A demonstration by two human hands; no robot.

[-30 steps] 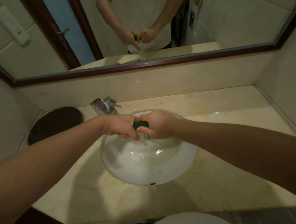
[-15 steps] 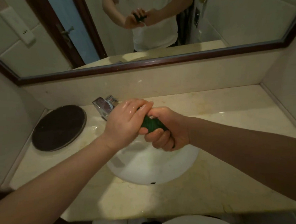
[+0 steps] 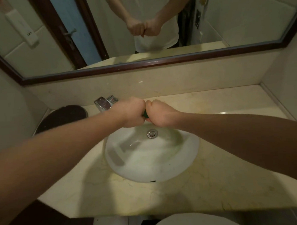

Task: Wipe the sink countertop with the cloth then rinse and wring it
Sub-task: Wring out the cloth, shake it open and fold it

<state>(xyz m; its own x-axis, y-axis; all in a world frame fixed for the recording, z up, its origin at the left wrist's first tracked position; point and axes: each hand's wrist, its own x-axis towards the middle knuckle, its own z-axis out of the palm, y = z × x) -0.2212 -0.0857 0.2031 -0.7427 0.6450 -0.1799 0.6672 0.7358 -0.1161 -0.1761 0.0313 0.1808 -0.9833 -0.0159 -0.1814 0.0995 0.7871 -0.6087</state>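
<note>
Both fists are clenched side by side over the far rim of the white sink basin (image 3: 189,155). My left hand (image 3: 130,113) and my right hand (image 3: 159,114) each grip one end of the green cloth (image 3: 145,114). Only a thin dark-green sliver of the cloth shows between the knuckles; the remainder is hidden inside the fists. The beige marble countertop (image 3: 225,185) surrounds the basin. The basin looks wet, and its chrome drain plug (image 3: 152,133) sits just below my hands.
A chrome faucet (image 3: 104,103) stands behind my left hand. A dark round lid (image 3: 62,117) lies on the counter at the left. A framed mirror (image 3: 158,61) runs along the back wall. Walls close both sides. A white toilet rim (image 3: 193,221) shows below the counter edge.
My hands have turned from a raised, twisted grip to level fists pressed together, lower over the basin. The cloth is now almost fully hidden. The camera view has tilted down slightly.
</note>
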